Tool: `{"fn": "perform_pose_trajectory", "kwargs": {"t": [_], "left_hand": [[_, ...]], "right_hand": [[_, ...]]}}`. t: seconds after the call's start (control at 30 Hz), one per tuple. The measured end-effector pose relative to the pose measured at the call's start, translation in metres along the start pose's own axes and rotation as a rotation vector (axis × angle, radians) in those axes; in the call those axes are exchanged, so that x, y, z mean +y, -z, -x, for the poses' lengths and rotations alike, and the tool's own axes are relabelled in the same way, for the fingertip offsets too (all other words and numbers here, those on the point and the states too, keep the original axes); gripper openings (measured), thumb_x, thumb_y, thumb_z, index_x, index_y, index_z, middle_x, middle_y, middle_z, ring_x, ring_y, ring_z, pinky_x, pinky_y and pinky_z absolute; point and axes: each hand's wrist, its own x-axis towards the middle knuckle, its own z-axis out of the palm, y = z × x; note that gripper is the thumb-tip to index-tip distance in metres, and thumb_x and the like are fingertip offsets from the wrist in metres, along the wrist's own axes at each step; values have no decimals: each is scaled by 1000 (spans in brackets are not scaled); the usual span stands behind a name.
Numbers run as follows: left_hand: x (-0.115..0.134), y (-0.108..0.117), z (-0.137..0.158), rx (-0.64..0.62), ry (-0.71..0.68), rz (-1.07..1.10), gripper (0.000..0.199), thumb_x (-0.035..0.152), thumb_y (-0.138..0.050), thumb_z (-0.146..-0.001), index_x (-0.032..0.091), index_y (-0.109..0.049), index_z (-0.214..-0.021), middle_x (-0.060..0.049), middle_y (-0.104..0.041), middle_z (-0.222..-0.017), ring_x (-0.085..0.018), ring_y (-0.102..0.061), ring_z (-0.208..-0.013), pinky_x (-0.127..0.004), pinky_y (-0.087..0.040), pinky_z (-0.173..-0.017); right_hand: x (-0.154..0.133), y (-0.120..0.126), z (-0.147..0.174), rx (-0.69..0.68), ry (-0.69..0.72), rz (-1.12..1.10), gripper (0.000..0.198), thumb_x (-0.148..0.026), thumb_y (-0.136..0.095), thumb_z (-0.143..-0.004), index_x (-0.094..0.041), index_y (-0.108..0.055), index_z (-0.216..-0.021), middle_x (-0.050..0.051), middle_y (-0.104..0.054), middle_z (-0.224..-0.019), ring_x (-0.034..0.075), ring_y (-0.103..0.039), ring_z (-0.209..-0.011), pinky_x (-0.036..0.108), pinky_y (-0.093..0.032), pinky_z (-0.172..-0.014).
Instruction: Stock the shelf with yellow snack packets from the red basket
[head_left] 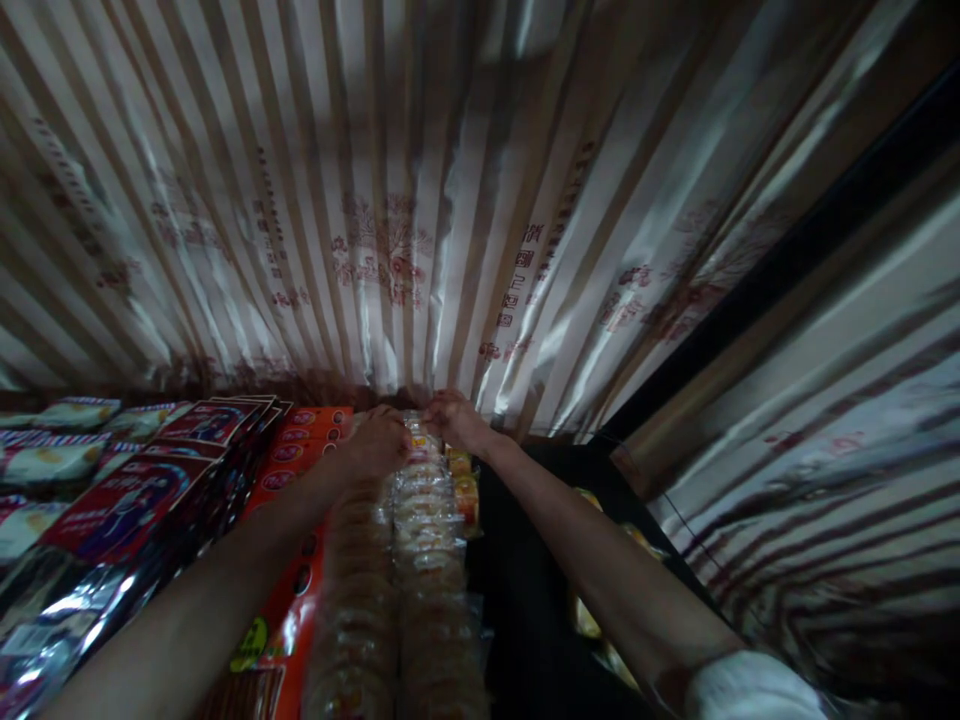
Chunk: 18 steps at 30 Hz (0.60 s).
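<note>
Two long rows of round pastries in clear wrappers, a left row [358, 590] and a right row [433, 570], run away from me toward the curtain. At their far end, my left hand [379, 440] is closed with its fingers curled against a wrapped pastry [418, 445] at the top of the right row. My right hand [456, 420] comes in from the other side, its fingers pinched at the same packet's edge. The dim light and blur partly hide the fingertips.
Orange-red packets [300, 500] lie left of the rows, then dark red packets [135, 500] and pale snack bags [52, 460]. Small yellow packets [465, 495] sit right of the rows, on black cloth [517, 580]. A pleated printed curtain [390, 200] closes off the back.
</note>
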Motion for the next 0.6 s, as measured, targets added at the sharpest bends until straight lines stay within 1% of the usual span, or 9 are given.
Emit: {"fn": "perform_pose_trajectory", "kwargs": {"t": [0.07,0.17,0.23,0.33,0.4,0.47,0.53,0.6], "left_hand": [[1,-3,1,15,53,10,16,17,-54,-74,15,-69,-73,-9,-67,-88,-21,-56,-93,-34,-42,-87],[4,-5,2,82,107,24,19,15,-49,-78,14,-67,-75,-9,-67,-86,-21,-57,-90,-33,-43,-87],[7,-5,4,111,146,32,20,13,-47,-79,13,-67,-78,-10,-66,-86,-21,-57,-90,-33,-43,-87],[11,-3,7,140,196,51,17,13,-49,-78,13,-66,-81,-10,-65,-87,-21,-57,-90,-35,-44,-88],[13,0,12,215,161,71,15,16,-50,-77,14,-65,-82,-10,-63,-93,-22,-54,-96,-36,-44,-89],[13,3,18,259,69,86,15,20,-52,-78,17,-66,-79,-9,-62,-98,-23,-50,-102,-38,-42,-92],[14,6,24,204,-9,89,14,22,-54,-77,18,-67,-73,-8,-62,-96,-23,-49,-104,-39,-40,-95],[13,5,28,119,-22,71,12,21,-56,-74,18,-67,-70,-8,-63,-94,-24,-48,-106,-41,-38,-97]], "right_hand": [[-7,10,4,37,64,-35,8,-25,-71,-73,-19,-69,-78,4,-70,-82,19,-58,-93,35,-37,-93],[-19,22,14,-4,107,-59,9,-29,-69,-76,-21,-70,-78,3,-69,-80,18,-57,-92,35,-36,-91],[-28,27,21,-59,69,-27,8,-29,-71,-74,-21,-71,-77,3,-68,-78,19,-57,-91,35,-36,-89],[-40,31,26,-157,-10,34,4,-23,-70,-73,-22,-72,-77,3,-69,-78,21,-56,-91,36,-36,-86],[-48,33,27,-201,-42,59,5,-20,-68,-75,-20,-73,-77,4,-69,-78,21,-57,-90,35,-36,-85],[-52,35,26,-211,-61,78,5,-20,-67,-75,-19,-73,-76,6,-70,-79,22,-57,-91,35,-38,-84],[-53,36,25,-205,-62,85,5,-20,-68,-75,-19,-72,-75,6,-70,-78,23,-58,-90,35,-38,-83],[-52,35,25,-198,-46,79,5,-20,-68,-75,-18,-72,-75,6,-71,-77,21,-59,-86,35,-38,-85]]}}
